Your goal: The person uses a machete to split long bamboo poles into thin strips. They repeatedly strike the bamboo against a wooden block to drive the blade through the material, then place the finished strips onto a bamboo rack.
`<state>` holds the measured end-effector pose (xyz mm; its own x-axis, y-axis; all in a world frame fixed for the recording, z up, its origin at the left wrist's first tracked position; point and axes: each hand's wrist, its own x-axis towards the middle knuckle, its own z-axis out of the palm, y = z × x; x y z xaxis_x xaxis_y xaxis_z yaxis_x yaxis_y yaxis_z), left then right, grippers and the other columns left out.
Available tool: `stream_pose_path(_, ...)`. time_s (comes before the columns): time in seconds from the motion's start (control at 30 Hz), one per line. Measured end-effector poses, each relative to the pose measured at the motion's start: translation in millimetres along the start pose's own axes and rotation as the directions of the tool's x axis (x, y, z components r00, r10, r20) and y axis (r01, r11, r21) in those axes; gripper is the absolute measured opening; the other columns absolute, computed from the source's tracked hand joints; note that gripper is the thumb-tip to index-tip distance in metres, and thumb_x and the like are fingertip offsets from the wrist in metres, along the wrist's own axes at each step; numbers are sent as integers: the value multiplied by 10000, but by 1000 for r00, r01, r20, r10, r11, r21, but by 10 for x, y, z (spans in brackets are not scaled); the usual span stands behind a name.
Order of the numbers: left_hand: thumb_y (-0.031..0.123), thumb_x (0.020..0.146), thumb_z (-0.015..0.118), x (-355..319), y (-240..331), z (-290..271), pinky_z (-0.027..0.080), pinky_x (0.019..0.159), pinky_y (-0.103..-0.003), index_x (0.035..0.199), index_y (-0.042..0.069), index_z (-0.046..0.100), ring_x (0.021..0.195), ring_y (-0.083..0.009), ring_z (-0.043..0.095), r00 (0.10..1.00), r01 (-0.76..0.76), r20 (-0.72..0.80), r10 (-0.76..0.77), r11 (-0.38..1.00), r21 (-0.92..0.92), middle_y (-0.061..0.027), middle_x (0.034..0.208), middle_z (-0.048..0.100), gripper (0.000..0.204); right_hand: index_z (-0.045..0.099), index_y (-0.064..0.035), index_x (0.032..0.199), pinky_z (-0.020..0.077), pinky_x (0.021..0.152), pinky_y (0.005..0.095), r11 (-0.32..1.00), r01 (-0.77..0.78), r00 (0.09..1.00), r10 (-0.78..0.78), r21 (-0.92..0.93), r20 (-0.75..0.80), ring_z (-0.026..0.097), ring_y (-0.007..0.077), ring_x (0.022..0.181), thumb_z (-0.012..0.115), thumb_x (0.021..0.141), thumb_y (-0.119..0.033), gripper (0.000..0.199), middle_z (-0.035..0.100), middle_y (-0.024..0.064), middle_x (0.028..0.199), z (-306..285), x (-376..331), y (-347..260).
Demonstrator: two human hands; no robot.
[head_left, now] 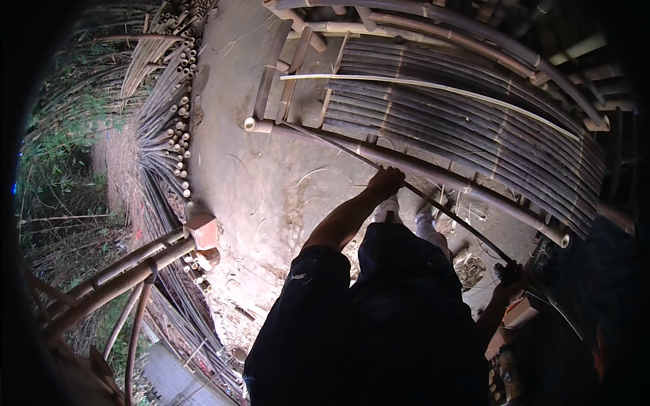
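Observation:
A long, thin, dark bamboo strip slants across in front of my body, from the bench's front rail down to the right. My left hand is closed around it near its middle. At its lower right end is my right hand, closed in deep shade. Something dark shows by those fingers, too dim to name. Just beyond the strip stands a bamboo bench with a seat of dark slats. A pale, narrow bamboo strip lies lengthwise over the slats.
Stacked bamboo poles line the left side, cut ends facing inward. A pole railing ends at a reddish block at lower left. Thin shavings litter the concrete floor. A brick-like block sits near my right hand.

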<state>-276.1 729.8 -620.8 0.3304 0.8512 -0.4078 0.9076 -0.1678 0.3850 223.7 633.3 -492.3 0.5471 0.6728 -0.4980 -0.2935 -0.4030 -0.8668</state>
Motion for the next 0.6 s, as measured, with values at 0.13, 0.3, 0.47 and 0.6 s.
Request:
stream_pose_path(0.13,289,932,572,-12,-14,17,464,908,-555,1020,94,642,1090,-302,607,998,-33,46,34,999,-31,-126,1049,649,226,586,72,1154,605,816,406,999,39,980,-35,17,-197,695,300,922,533,964,-419,530,682,204,1050,95,-135,-88)
stream_pose_path(0.3,319,946,577,-56,-76,-129,467,884,-519,1053,127,648,1040,-273,611,997,-81,0,81,997,6,-87,1033,635,231,643,27,1094,580,875,395,992,118,992,-116,46,-41,683,278,972,510,989,-380,440,686,170,1067,-149,-73,-5)
stream_pose_path(0.47,332,944,559,-364,-171,-611,441,907,-554,1032,112,615,1028,-266,601,976,-107,-191,103,994,-11,-69,988,617,243,646,14,1065,570,839,383,957,283,953,-288,67,89,675,253,916,510,1000,-314,361,683,141,1007,110,-76,-276)
stream_pose_path(0.6,346,958,556,-348,-314,-765,396,895,-576,1064,117,590,1033,-250,579,985,-117,-130,116,993,2,-65,997,599,255,653,-11,1038,559,823,360,409,599,725,-643,-689,249,673,225,870,536,973,-192,225,689,122,943,764,-455,-742)
